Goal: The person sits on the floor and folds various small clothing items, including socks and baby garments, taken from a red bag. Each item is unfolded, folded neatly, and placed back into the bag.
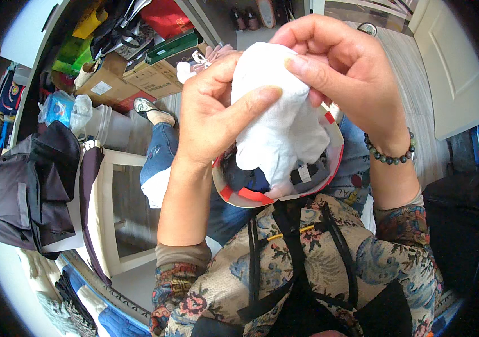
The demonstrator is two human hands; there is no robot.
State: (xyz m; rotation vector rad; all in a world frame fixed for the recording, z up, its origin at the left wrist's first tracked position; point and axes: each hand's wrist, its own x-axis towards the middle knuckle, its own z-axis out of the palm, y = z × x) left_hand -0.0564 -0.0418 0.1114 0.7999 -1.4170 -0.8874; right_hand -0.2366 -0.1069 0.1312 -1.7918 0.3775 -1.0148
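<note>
A piece of white fabric (pixel 279 122), perhaps a sock, is stretched between both hands at the upper middle of the head view. My left hand (pixel 218 105) pinches its left side, thumb lying across the front. At its upper right edge, my right hand (pixel 332 67) grips it between thumb and fingers; a dark bead bracelet (pixel 389 159) circles that wrist. The cloth's lower end hangs over a round container with a red and white rim (pixel 252 197), which rests by my lap. Dark clothing with a white tag (pixel 304 173) lies inside it.
Cardboard boxes (pixel 104 82) and bags fill a shelf at the upper left. Below them are white plastic buckets (pixel 111 124). A black bag (pixel 33 189) sits by a white wooden stool (pixel 111 210) on the left. A white door (pixel 454 67) is at the right.
</note>
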